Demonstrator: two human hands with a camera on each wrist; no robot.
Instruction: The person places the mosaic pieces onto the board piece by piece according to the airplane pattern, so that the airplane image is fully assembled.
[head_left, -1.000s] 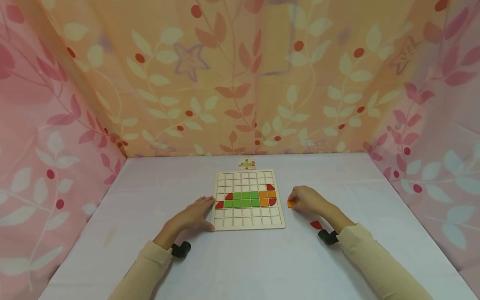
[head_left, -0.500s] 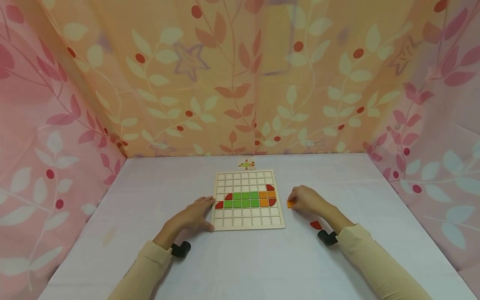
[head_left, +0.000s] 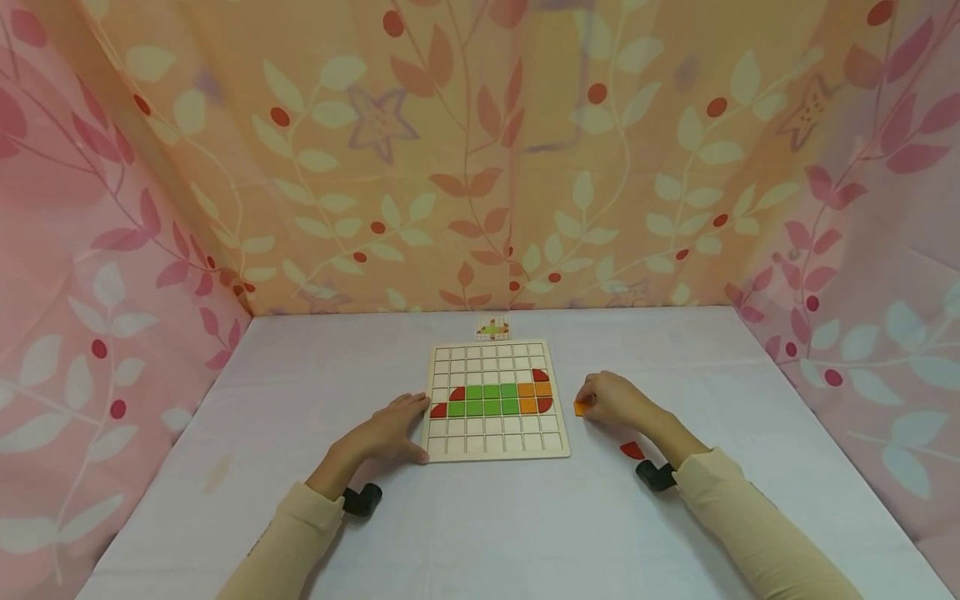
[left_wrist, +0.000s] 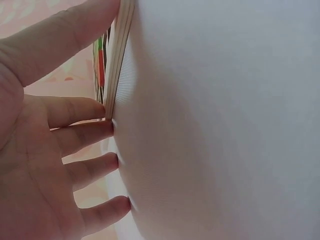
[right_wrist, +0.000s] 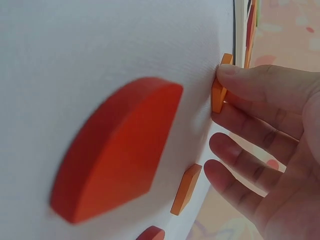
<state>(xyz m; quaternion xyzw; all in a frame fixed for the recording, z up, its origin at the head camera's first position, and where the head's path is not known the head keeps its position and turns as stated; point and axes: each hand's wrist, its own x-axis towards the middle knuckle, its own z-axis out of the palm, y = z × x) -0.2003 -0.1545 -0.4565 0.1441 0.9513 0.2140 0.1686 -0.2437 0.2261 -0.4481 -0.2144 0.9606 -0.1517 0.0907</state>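
A wooden grid board (head_left: 495, 446) lies mid-table with green squares (head_left: 491, 399), orange squares (head_left: 528, 397) and red quarter-round tiles (head_left: 458, 393) set in it. My left hand (head_left: 386, 427) touches the board's left edge, fingers spread; in the left wrist view the thumb reaches the board's side and the fingertips (left_wrist: 120, 204) meet the cloth. Right of the board, my right hand (head_left: 617, 400) pinches an orange tile (right_wrist: 219, 95) between thumb and finger, close over the cloth. A loose red quarter-round tile (head_left: 632, 450) lies below that wrist.
Behind the board lies a small pattern card (head_left: 492, 327). In the right wrist view another orange tile (right_wrist: 186, 190) and part of a second red piece (right_wrist: 151, 233) sit near the hand. Black wrist cameras (head_left: 363, 500) hang under both wrists. Patterned curtains (head_left: 480, 208) border the white-covered table (head_left: 480, 533).
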